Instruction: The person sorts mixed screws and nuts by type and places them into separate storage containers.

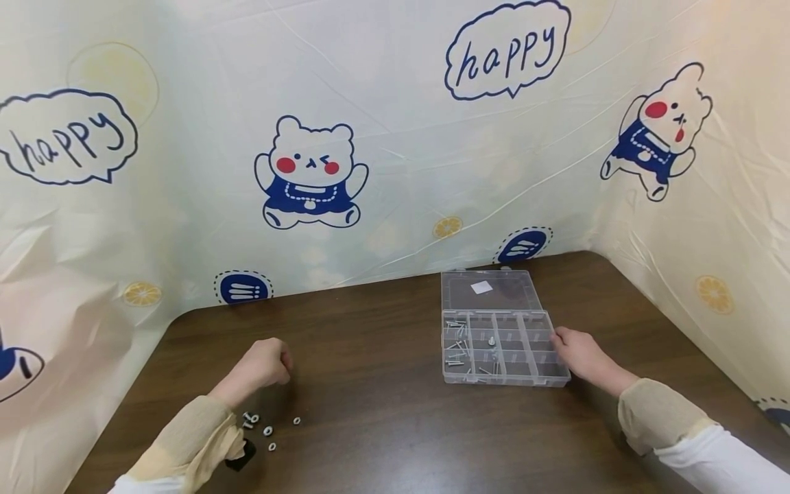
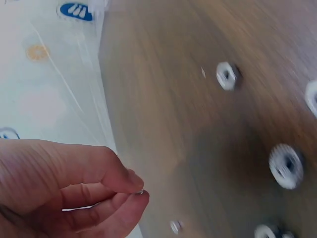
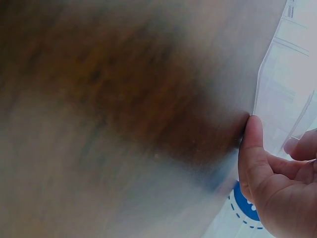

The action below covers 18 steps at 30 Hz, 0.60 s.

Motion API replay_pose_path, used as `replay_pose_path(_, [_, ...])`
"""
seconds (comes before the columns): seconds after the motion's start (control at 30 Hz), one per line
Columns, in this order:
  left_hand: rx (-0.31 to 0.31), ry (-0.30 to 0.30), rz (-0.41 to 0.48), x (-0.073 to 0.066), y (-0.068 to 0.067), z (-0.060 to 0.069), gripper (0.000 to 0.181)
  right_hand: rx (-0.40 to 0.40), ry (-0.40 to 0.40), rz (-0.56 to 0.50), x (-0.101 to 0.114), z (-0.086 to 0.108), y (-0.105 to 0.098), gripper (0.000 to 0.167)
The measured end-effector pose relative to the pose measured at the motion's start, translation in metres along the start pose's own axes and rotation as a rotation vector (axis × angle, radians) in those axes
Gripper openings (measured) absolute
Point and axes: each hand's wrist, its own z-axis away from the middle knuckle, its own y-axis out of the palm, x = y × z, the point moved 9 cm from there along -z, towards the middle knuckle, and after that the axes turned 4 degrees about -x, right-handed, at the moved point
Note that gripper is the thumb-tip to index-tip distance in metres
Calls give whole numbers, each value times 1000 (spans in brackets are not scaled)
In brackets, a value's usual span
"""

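Note:
My left hand (image 1: pixel 262 365) is over the left part of the table. In the left wrist view its thumb and fingertip pinch a small shiny metal piece (image 2: pixel 140 192), mostly hidden, its kind unclear. Below that hand lie several loose nuts (image 1: pixel 268 431) and a few screws (image 1: pixel 247 420). On the right, a clear plastic compartment box (image 1: pixel 534 381) stands with its lid (image 1: pixel 494 291) folded back. Screws (image 1: pixel 457 345) fill the left column, with more pieces in the second column. My right hand (image 1: pixel 583 353) grips the box's right wall between thumb and fingers.
A small black object (image 1: pixel 242 455) lies partly under the left sleeve. The brown wooden table (image 1: pixel 370 384) is bordered at the back and sides by a printed plastic curtain (image 1: pixel 395 171). A white label (image 1: pixel 481 287) is on the lid.

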Motion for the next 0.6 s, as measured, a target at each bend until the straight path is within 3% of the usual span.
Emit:
replay_pose_path(0.23, [6,73,23,-37,13,-10,19,5,8,-11,1,1,-1,23])
replay_pose_path(0.6, [2,310,26,-93,23,-15,19,14,14,-10,1,1,-1,24])
